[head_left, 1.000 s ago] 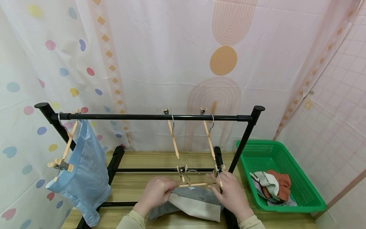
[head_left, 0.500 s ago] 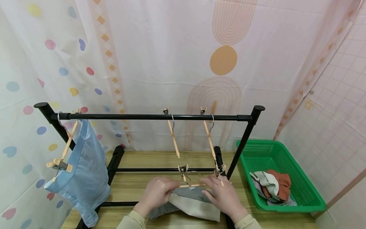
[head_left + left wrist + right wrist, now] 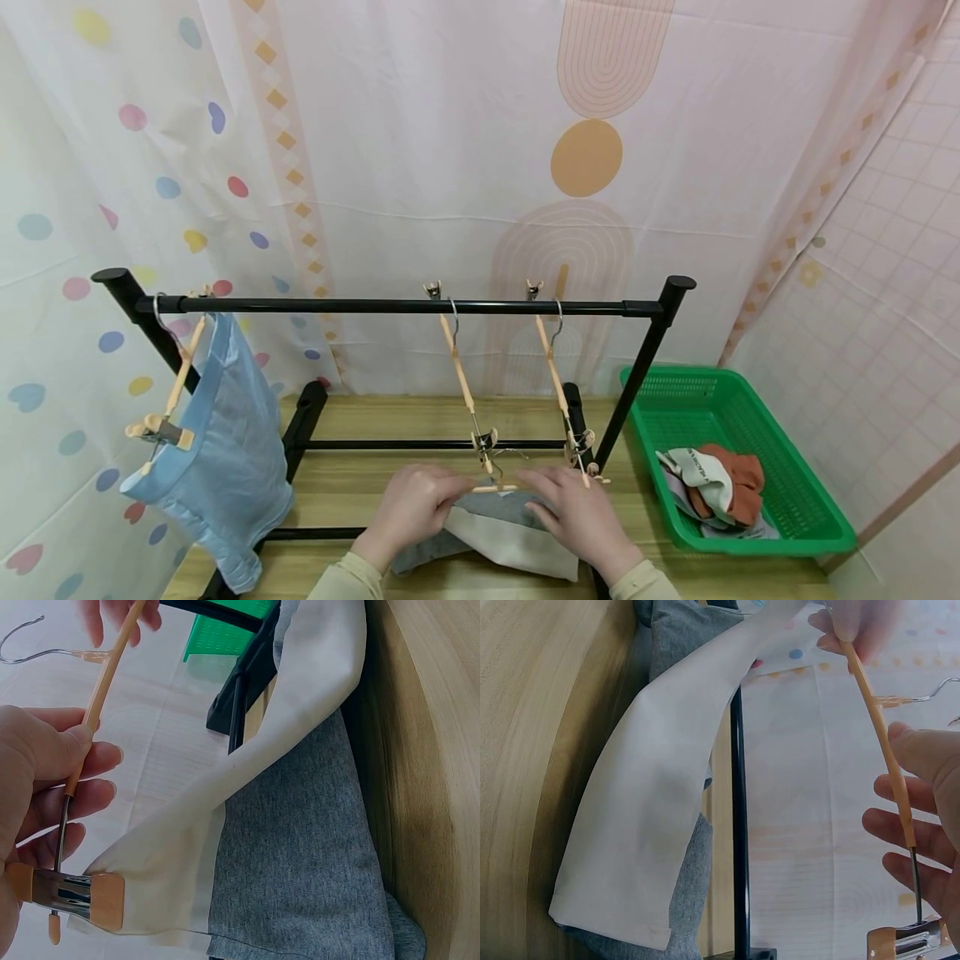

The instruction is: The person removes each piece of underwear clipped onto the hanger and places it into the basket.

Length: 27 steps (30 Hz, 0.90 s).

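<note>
My left hand (image 3: 412, 504) pinches the wooden bar of a clip hanger (image 3: 495, 488) between thumb and fingers. Its left clip (image 3: 107, 901) is clamped on one end of the cream waistband (image 3: 161, 862) of a grey garment (image 3: 292, 840). Farther along the same bar is my right hand (image 3: 581, 508), its thumb on one side and its fingers behind. Below that hand, the hanger's right clip (image 3: 881, 943) stands apart from the cloth. The waistband's other end (image 3: 622, 870) droops away from it, over the tabletop. What kind of garment it is, I cannot tell.
A black rack (image 3: 360, 307) stands over the wooden table (image 3: 375, 417). Two bare clip hangers, one nearer the middle (image 3: 459, 367) and one farther right (image 3: 551, 367), hang from it. Light blue clothing (image 3: 232, 433) hangs at left. A green basket (image 3: 810, 508) at right holds folded clothes (image 3: 720, 487).
My right hand has moved left along the hanger's bar, away from the right clip and nearer the left hand. The left hand and the grey garment have stayed nearly still.
</note>
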Each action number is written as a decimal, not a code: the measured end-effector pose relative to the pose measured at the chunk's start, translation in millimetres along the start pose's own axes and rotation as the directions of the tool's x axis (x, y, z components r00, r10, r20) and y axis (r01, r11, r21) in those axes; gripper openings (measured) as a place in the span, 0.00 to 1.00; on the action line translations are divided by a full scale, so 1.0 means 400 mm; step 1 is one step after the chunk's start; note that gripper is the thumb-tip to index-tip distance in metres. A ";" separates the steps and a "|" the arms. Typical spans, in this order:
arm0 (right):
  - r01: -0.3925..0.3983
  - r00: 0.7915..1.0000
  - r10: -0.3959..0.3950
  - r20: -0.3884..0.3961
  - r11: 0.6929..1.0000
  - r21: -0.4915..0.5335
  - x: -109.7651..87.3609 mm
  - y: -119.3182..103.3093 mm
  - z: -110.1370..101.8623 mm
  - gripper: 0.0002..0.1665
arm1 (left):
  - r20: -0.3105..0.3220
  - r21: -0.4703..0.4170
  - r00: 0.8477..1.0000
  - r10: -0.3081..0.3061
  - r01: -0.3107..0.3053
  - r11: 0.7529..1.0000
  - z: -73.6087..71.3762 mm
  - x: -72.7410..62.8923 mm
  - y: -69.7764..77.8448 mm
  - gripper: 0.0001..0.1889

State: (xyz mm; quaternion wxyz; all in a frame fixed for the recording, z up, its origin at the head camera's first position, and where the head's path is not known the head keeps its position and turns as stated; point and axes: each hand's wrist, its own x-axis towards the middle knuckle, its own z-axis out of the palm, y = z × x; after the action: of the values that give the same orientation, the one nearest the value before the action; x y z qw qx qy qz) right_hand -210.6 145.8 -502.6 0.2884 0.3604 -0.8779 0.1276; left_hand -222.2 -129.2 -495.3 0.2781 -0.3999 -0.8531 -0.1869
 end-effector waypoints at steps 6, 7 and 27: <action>-0.001 1.000 0.001 0.002 1.000 0.024 -0.002 0.002 0.010 0.28 | -0.007 -0.009 1.000 0.011 -0.011 1.000 0.001 0.002 0.001 0.18; -0.001 1.000 0.000 0.003 1.000 0.026 -0.002 0.002 0.011 0.28 | -0.010 -0.010 1.000 0.012 -0.012 1.000 0.002 0.002 0.002 0.18; -0.037 0.999 0.037 -0.003 0.997 0.063 -0.006 -0.005 0.026 0.27 | 0.006 -0.037 1.000 0.011 -0.011 0.999 0.013 -0.009 0.001 0.18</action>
State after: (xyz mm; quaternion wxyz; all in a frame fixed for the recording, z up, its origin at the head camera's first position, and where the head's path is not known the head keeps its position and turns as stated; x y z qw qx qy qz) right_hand -212.2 141.2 -512.4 0.2763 0.3527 -0.8794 0.1611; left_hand -221.5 -128.2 -501.6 0.2692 -0.4101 -0.8482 -0.1999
